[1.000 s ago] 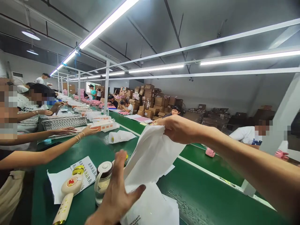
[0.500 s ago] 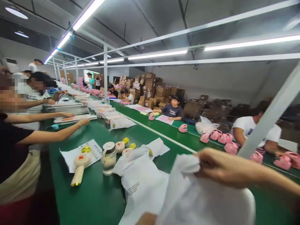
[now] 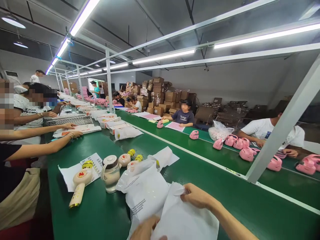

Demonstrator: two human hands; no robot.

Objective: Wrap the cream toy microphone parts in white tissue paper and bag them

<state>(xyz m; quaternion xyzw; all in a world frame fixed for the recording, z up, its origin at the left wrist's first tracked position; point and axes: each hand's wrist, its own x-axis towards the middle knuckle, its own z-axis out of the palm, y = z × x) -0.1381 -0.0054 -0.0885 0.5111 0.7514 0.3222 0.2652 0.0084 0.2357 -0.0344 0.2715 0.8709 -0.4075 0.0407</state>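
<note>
My right hand [image 3: 198, 196] pinches the upper edge of a white plastic bag [image 3: 188, 220] between thumb and fingers. At the bottom edge of the view, my left hand [image 3: 145, 229] grips the near left side of the same bag, partly cut off by the frame. What the bag contains, if anything, cannot be made out. Just left of it lies another white bag with printed text [image 3: 147, 186], partly overlapped by the held one. Farther left stand a clear jug with a dark lid [image 3: 111, 175] and a cream handheld device with a red emblem and gold trim [image 3: 82, 178].
A green table [image 3: 100, 216] carries everything. More cream devices [image 3: 124, 160] lie behind the jug. A co-worker's hands [image 3: 75, 134] rest on stacked flat cartons [image 3: 91, 129] at left. Pink plastic parts [image 3: 247, 154] line the far side. A slanted white post [image 3: 282, 123] rises at right.
My right hand has come down and left with the bag, which now sits lower. More of my left hand shows. The co-worker's hands at left have drawn back leftward.
</note>
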